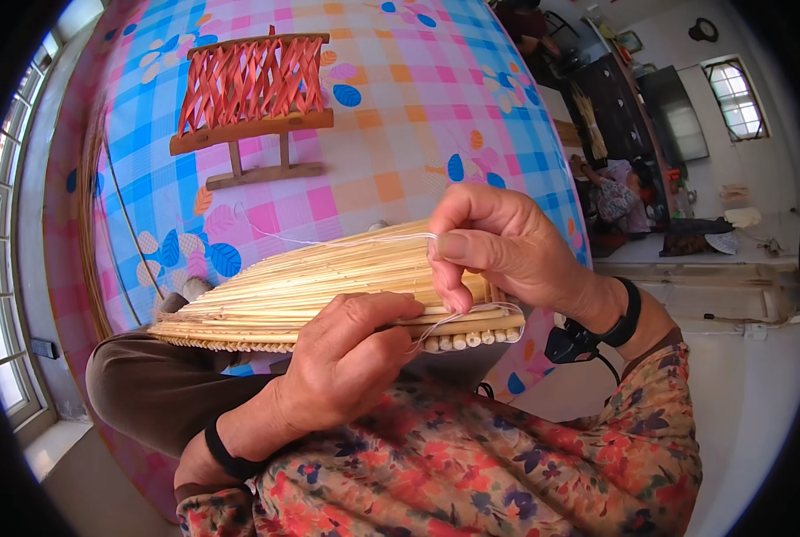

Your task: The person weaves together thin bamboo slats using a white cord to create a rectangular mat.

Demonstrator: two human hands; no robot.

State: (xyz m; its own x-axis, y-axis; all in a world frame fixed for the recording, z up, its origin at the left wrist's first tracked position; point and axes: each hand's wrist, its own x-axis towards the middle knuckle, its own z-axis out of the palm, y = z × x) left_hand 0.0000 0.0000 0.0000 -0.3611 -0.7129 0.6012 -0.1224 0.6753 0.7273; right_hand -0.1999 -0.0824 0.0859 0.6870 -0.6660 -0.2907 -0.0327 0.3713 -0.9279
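A mat of pale straw-coloured stalks [328,277], laid side by side, rests across my lap with its cut ends at the right. My left hand [342,349] is closed on its near edge, fingers bent over the stalks. Above the mat's right end, my right hand [498,242] pinches white thread [373,240] between thumb and forefinger. One length runs left over the stalks in a loose tail; another loops about the cut ends near my left fingertips. Whether a needle is in the pinch cannot be made out.
Ahead on the checked, flower-printed cloth [382,107] stands a wooden frame strung with red straps [252,80]. Long thin sticks [87,206] lie at the left by the window. A black plug-like device with a cable [568,345] is beside my right wrist. Another person [619,192] is at far right.
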